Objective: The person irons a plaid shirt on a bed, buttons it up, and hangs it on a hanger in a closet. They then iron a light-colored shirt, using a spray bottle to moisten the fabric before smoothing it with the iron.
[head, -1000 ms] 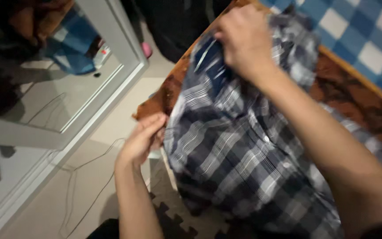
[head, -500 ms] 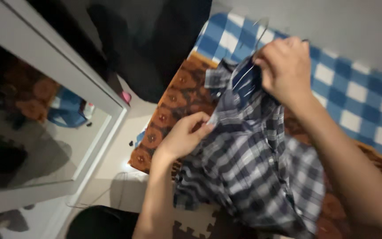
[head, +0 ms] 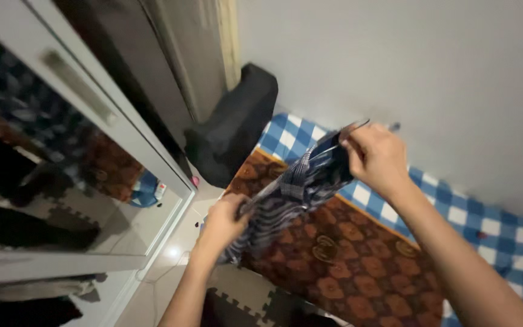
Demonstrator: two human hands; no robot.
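A: Plaid cloth, blue and white: the shirt (head: 301, 181) hangs in the air between both hands, stretched on a slant.

B: Who has which end?

A: The right hand (head: 375, 156) is closed around the collar end, up high, together with the thin wire of a hanger (head: 351, 129) that pokes out past its fingers. The left hand (head: 224, 219) is lower and nearer the body, fingers curled shut on a bunch of the lower cloth.

B: So which step would you call it?

A: I judge the shirt is being lifted clear and pulled straight on the hanger. A next move would call for a firm pinch at the collar so the wire does not slip out, and a smooth pull from the lower hand.

B: And around them?

A: Below the hands lies a brown patterned blanket (head: 346, 254), beyond the right hand a blue checked sheet (head: 485, 224). Past the left hand stands a mirrored wardrobe door (head: 62, 181); ahead, a dark bag (head: 231, 139) leans at a pale wall (head: 425, 72).
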